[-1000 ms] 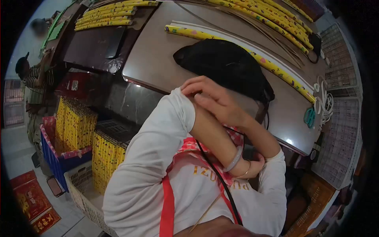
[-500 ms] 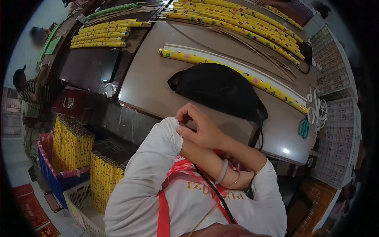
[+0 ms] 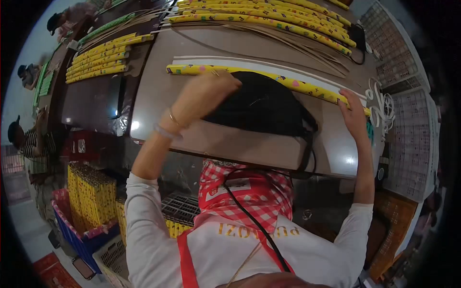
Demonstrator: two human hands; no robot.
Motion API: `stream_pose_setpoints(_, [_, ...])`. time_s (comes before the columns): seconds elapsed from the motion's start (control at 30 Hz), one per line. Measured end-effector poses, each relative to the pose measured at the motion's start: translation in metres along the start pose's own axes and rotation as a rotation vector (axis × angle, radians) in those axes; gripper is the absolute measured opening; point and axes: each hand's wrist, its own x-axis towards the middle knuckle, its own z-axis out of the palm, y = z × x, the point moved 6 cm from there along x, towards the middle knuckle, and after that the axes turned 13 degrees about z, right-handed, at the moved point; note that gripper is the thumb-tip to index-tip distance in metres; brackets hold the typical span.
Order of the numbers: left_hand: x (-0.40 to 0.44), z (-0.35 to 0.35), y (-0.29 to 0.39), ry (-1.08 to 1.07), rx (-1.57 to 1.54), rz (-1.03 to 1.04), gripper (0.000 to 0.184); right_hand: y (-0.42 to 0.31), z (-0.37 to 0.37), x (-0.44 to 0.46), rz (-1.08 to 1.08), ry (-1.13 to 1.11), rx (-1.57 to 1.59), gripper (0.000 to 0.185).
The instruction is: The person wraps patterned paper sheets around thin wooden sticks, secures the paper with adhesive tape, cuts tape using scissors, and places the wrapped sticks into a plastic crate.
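Observation:
A yellow patterned paper roll (image 3: 307, 88) lies across the table, slightly slanted, in front of thin white strips. My right hand (image 3: 354, 115) is at its right part, finger and thumb to either side of the roll. My left hand (image 3: 206, 95), with a ring and bracelets at the wrist, is curled over the left end of a black bag (image 3: 264, 105) and overlaps the roll in view. Its fingertips are hidden, so I cannot tell what they hold. The bag's strap (image 3: 308, 158) hangs over the front table edge.
More yellow rolls (image 3: 269, 19) and brown strips (image 3: 297, 48) lie at the back, with shorter rolls (image 3: 98, 62) at left. White cords (image 3: 382, 108) and wire racks (image 3: 408, 149) are at right. A phone (image 3: 114, 98) lies left; crates of yellow bundles (image 3: 91, 197) stand below. Other people sit far left.
My arms were crossed at the sleeves and are now apart. My left hand has moved up and left over the bag, my right hand up and right to the roll. The view has shifted.

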Motion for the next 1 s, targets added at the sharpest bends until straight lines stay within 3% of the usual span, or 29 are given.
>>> stream_pose_setpoints(0.07, [-0.010, 0.005, -0.080, -0.050, 0.116, -0.247, 0.019, 0.032, 0.003, 0.014, 0.024, -0.061, -0.216, 0.040])
stream_pose_setpoints(0.1, [-0.016, 0.011, -0.105, -0.087, 0.123, -0.229, 0.023, 0.041, 0.006, 0.022, 0.034, -0.051, -0.224, 0.040])
stream_pose_setpoints(0.17, [-0.017, 0.014, -0.122, -0.118, 0.128, -0.199, 0.029, 0.056, 0.022, 0.031, 0.043, -0.334, -0.254, 0.042])
stream_pose_setpoints(0.23, [-0.018, 0.031, -0.128, -0.496, 0.104, -0.206, 0.038, 0.048, 0.023, 0.038, 0.039, -0.395, -0.219, 0.041])
stream_pose_setpoints(0.37, [-0.019, 0.049, -0.151, -0.594, 0.107, -0.203, 0.039, 0.049, 0.032, 0.051, 0.003, -0.508, -0.307, 0.033])
stream_pose_setpoints(0.4, [-0.017, 0.052, -0.159, -0.591, 0.107, -0.197, 0.039, 0.046, 0.028, 0.056, 0.067, -0.440, -0.285, 0.034])
stream_pose_setpoints(0.47, [-0.011, 0.043, -0.171, -0.369, 0.308, -0.115, 0.034, 0.053, 0.023, 0.068, 0.090, -0.287, -0.245, 0.037])
stream_pose_setpoints(0.57, [0.010, 0.007, -0.148, -0.295, 0.365, -0.226, 0.032, 0.046, 0.014, 0.073, 0.107, -0.130, -0.216, 0.036])
stream_pose_setpoints(0.63, [0.004, 0.000, -0.147, -0.199, 0.365, -0.162, 0.033, 0.037, 0.013, 0.064, 0.196, -0.147, -0.190, 0.034])
stream_pose_setpoints(0.7, [-0.011, 0.009, -0.145, -0.294, 0.422, -0.222, 0.032, 0.043, 0.029, 0.059, 0.167, -0.235, -0.215, 0.035])
stream_pose_setpoints(0.93, [-0.056, 0.037, -0.139, -0.040, 0.329, -0.179, 0.034, 0.044, 0.039, 0.054, 0.081, -0.188, -0.188, 0.040])
stream_pose_setpoints(1.0, [-0.057, 0.038, -0.139, -0.089, 0.286, -0.199, 0.037, 0.041, 0.037, 0.052, 0.084, -0.197, -0.179, 0.039])
